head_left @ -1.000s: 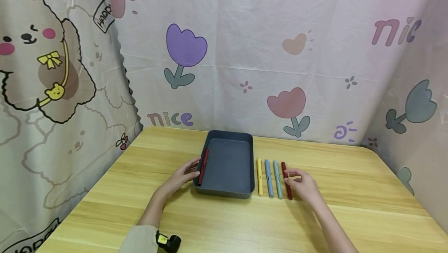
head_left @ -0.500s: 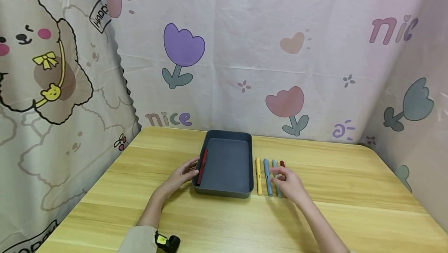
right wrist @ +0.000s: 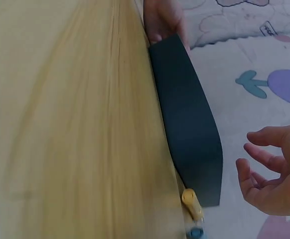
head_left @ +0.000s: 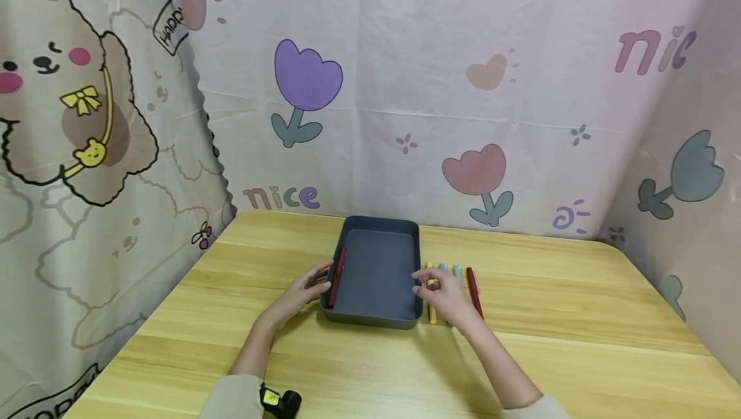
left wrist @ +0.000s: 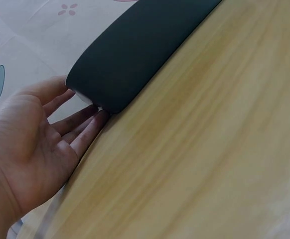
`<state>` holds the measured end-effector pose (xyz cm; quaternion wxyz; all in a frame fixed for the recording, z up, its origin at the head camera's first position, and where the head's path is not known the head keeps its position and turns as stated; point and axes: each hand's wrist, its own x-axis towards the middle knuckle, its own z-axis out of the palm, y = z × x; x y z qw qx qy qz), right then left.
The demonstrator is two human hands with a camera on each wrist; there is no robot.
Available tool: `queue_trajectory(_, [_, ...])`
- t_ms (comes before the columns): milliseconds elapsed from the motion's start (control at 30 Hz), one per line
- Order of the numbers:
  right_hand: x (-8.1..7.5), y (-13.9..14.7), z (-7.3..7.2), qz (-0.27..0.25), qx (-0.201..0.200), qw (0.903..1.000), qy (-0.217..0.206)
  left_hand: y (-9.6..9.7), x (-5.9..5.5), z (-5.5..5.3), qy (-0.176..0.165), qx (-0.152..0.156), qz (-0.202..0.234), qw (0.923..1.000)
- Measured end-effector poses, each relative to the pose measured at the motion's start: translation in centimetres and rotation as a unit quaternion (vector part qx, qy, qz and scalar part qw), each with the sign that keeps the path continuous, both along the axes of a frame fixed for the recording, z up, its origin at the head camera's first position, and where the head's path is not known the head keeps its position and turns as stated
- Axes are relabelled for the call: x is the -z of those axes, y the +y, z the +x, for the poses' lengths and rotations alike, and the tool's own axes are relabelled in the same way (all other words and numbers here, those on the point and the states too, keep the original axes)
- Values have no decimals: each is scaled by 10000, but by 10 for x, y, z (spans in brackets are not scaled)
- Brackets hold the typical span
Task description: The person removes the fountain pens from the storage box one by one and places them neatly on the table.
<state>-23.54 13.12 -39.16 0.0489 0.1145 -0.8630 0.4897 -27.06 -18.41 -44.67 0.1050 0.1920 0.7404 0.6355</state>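
Note:
My left hand (head_left: pixel 301 293) touches the left wall of a dark grey tray (head_left: pixel 379 324), fingertips at its rim and lower edge in the left wrist view. Inside the tray, a dark red pen (head_left: pixel 337 277) lies along the left side. My right hand (head_left: pixel 446 297) hovers at the tray's right rim with nothing in it, thumb and fingers loosely bent and apart. Beneath it is a row of pens: yellow (head_left: pixel 432 315), blue (head_left: pixel 442 266) and light green (head_left: pixel 457 271), partly hidden by the hand. A second dark red pen (head_left: pixel 473 290) lies at the row's right end.
The wooden table (head_left: pixel 359 367) carries the tray and pens. Printed cloth (head_left: pixel 376 84) hangs behind the table's back edge and at both sides. A small black camera (head_left: pixel 280 401) is strapped at the left wrist.
My right hand has moved left from the dark red pen, across the row, to the tray's right rim. The pens, the tray and my left hand stay where they were.

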Motion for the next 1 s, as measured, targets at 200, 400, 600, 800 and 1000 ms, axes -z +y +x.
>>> queue_trajectory(200, [0, -23, -6, 187, -139, 9997, 12, 0, 1, -1, -14, -15, -5, 10000])
queue_trajectory(400, [-2, -46, -13, 245, -502, 9984, -36, 0, 0, -2, -59, 55, 98, 9999])
queue_trajectory(600, [3, -69, -19, 205, -766, 9967, -179, -1, 1, -1, 38, 81, 44, 10000])
queue_trajectory(800, [9, -93, -26, -66, -1011, 9937, -488, -2, 0, 0, 22, 49, 33, 10000])
queue_trajectory(1000, [14, -112, -30, -136, -1064, 9926, -566, 0, -1, 2, 9, 80, -15, 10000])
